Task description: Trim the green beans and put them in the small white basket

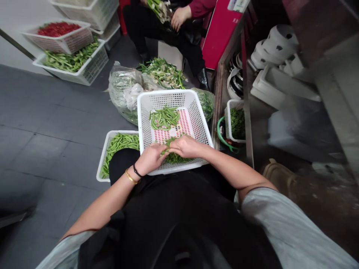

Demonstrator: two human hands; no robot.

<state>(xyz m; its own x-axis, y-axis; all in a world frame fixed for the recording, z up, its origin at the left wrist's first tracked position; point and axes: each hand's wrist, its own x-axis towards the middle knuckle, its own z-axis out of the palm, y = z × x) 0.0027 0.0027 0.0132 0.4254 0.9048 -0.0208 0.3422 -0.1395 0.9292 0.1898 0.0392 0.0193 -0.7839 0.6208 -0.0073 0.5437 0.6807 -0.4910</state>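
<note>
A white perforated basket [142, 123] rests on my lap. Over its near half my left hand [152, 158] and my right hand [185, 146] meet, fingers pinched together on a green pea pod [166, 151]. Both hands grip it, and their fingers partly cover it. Below them lies a heap of thin green trimmings [175, 158]. At the far left of the basket floor sits a loose pile of green pea pods [165, 117]. Another white basket [98, 170], filled with green pods [120, 145], stands on the floor by my left knee.
Bagged greens [125, 87] and a heap of scallions [164, 73] lie beyond the basket. A person's hand [181, 18] holds scallions opposite me. Stacked crates [84, 73] with peppers stand at the back left. A metal shelf edge [248, 112] runs along the right, beside a small basket [229, 123].
</note>
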